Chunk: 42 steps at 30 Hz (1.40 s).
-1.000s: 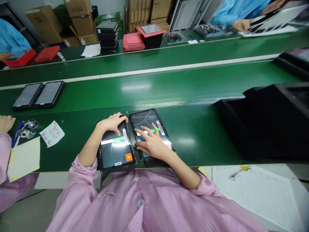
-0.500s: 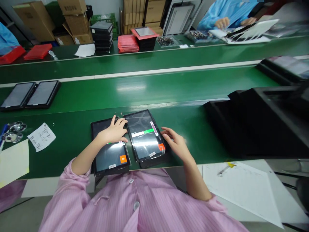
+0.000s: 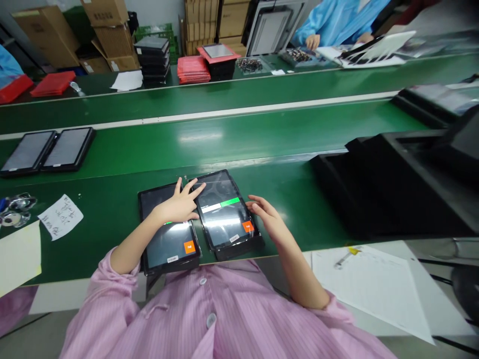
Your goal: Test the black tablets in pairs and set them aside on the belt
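Note:
Two dark tablets lie side by side at the bench's near edge. My left hand (image 3: 178, 203) rests with spread fingers over the upper part of the left tablet (image 3: 164, 247), its fingertips reaching the left edge of the right tablet (image 3: 222, 224). Both lit screens carry an orange square at the lower right, and the right one also has a white and green bar. At the right tablet's right side is my right hand (image 3: 266, 213), fingers loosely bent and apart, holding nothing. Whether its fingertips touch the tablet's edge I cannot tell.
A large black case (image 3: 392, 189) stands at the right. Two more tablets (image 3: 65, 148) lie at the left on the green belt. A handwritten note (image 3: 62, 217) is nearby. Across the belt, a co-worker's sleeve (image 3: 329, 20) shows beyond stacked red sheets (image 3: 193, 70).
My left fingers have spread and reached slightly further over the right tablet. A pink-outlined vertical bar on the right tablet's screen has vanished. My right hand has hardly moved.

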Motion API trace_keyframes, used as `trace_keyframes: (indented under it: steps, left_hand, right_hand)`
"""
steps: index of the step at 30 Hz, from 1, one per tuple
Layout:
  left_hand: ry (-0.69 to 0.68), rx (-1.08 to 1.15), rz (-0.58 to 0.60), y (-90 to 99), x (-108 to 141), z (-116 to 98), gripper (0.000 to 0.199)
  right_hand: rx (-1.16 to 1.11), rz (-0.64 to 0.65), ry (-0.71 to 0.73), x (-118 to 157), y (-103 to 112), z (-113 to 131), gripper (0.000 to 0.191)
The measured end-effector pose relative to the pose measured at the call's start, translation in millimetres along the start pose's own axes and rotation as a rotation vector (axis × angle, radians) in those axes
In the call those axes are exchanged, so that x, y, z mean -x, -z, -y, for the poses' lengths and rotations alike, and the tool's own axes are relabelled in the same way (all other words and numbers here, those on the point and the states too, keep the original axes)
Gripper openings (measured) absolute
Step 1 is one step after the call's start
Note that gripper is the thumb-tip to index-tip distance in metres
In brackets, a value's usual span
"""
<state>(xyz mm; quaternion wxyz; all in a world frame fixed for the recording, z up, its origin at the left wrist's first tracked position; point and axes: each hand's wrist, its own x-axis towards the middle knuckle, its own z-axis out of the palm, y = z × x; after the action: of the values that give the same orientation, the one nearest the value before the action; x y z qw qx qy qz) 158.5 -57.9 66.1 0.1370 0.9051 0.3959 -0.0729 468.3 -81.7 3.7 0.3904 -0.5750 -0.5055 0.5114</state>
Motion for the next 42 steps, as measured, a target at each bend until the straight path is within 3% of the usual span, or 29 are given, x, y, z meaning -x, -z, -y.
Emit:
trace_keyframes:
  steps: [5, 10, 17, 22, 28, 31, 34, 37, 39, 42]
  left_hand:
    - [-0.03, -0.003, -0.064, -4.1, 0, -2, 0.028]
    - [-0.021, -0.001, -0.041, -3.6, 1, -6, 0.033]
    - [0.002, 0.002, 0.006, -3.7, 4, -12, 0.044]
    - [0.047, 0.062, 0.057, 3.3, 7, -9, 0.056]
    - [0.122, 0.153, 0.15, 36.2, 41, 20, 0.086]
    - [0.312, 0.144, 0.154, 44.7, 62, 50, 0.102]
    - [0.468, 0.237, 0.236, 43.8, 71, 87, 0.102]
    - [0.478, 0.332, 0.269, 37.7, 75, 112, 0.1]
    - [0.472, 0.339, 0.203, 30.8, 85, 110, 0.106]
    - [0.455, 0.353, 0.029, 14.1, 117, 78, 0.11]
  right_hand:
    - [-0.01, -0.043, -0.021, 5, -8, 0, 0.06]
    - [-0.082, -0.053, -0.096, 5, -9, 7, 0.061]
    - [-0.49, 0.26, -0.267, -7, -21, 23, 0.057]
    - [-0.604, 0.233, -0.519, -23, -26, 18, 0.033]
    - [-0.634, 0.215, -0.563, -23, -9, 13, 0.032]
    - [-0.591, 0.144, -0.59, -19, 3, 12, 0.033]
    - [-0.527, 0.11, -0.519, -19, 3, 8, 0.036]
    - [-0.395, 0.119, -0.317, -19, -3, 4, 0.051]
    - [-0.232, 0.092, -0.179, -15, -4, 5, 0.07]
    - [0.159, -0.035, 0.144, 3, -2, 14, 0.084]
